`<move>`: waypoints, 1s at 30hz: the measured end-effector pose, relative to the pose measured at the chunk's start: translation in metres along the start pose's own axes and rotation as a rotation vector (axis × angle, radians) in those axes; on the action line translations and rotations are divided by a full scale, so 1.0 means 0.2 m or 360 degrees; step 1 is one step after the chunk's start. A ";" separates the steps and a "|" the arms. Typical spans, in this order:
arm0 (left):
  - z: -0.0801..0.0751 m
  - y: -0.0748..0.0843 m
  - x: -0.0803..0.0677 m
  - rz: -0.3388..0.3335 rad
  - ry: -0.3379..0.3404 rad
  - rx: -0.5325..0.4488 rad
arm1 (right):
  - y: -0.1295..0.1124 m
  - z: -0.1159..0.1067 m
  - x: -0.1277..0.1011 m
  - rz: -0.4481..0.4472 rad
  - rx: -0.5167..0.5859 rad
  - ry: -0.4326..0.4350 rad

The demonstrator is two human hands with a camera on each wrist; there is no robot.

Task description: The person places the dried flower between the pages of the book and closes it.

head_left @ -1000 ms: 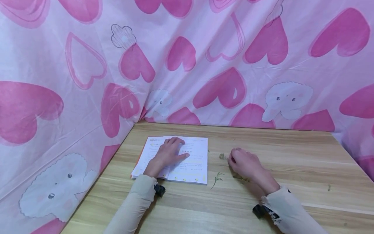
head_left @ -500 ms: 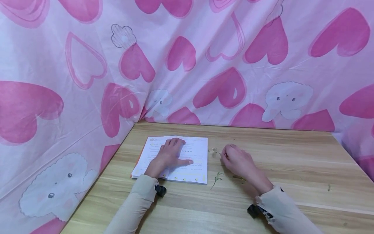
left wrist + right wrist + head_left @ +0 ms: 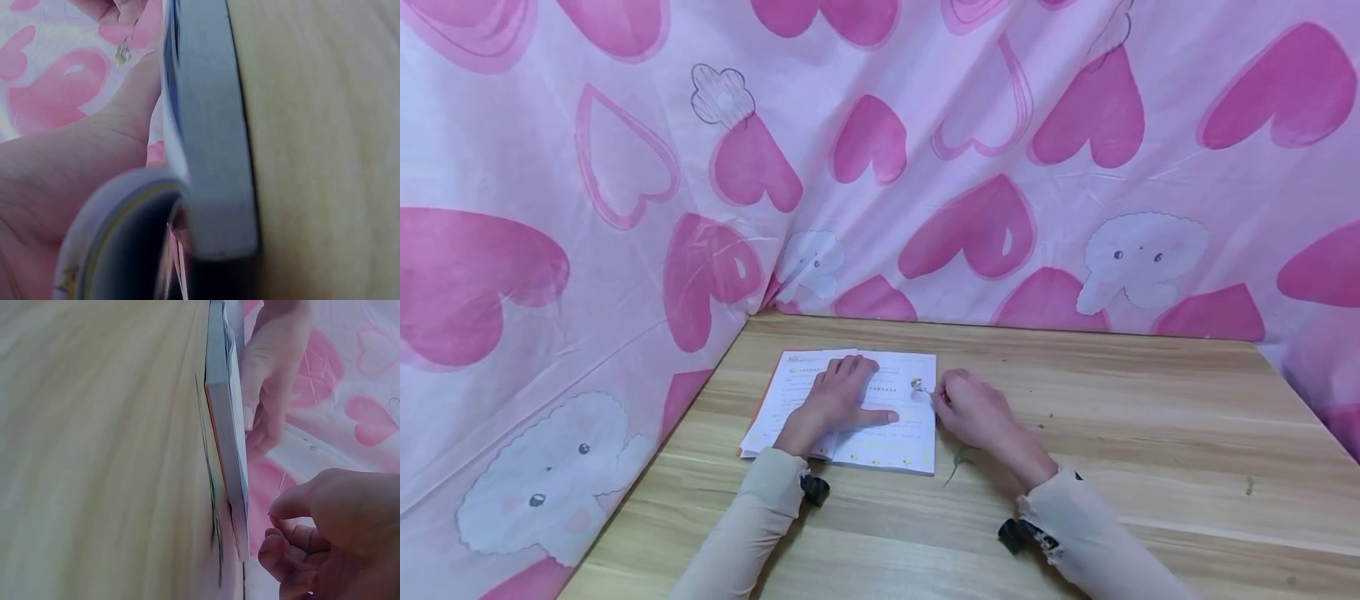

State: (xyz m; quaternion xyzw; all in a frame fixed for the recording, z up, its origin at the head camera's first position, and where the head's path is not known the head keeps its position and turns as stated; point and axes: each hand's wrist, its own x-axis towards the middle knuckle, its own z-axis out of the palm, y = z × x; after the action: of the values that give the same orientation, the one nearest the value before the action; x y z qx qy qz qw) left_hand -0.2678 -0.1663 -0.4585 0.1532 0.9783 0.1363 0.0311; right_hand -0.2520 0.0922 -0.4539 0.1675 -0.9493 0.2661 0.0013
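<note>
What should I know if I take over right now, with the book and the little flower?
Left hand: lies flat on the open book, holding the pages down.
Right hand: pinches a small flower by its thin stem, over the right-hand page near its outer edge.
The book lies open on the wooden table, near the pink heart cloth.
Another green sprig lies on the table just right of the book, by the right wrist.
Done: book open, flower picked up and brought over the page.
Left, probably: lay the flower on the page; the sprig is not yet touched.
</note>
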 end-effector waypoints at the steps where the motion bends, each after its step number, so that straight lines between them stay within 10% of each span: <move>1: 0.00 0.00 0.00 0.0002 0.0003 -0.0002 | -0.01 0.01 0.01 0.0001 0.0008 -0.0008; 30: -0.01 0.00 -0.01 0.0029 0.0016 -0.0042 | -0.16 0.16 0.16 0.0004 0.0173 -0.0039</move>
State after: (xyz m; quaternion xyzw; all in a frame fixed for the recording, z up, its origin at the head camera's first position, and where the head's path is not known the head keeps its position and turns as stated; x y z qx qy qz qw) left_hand -0.2654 -0.1677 -0.4562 0.1611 0.9751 0.1502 0.0271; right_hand -0.2694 0.0408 -0.4625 0.1693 -0.9336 0.3152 -0.0198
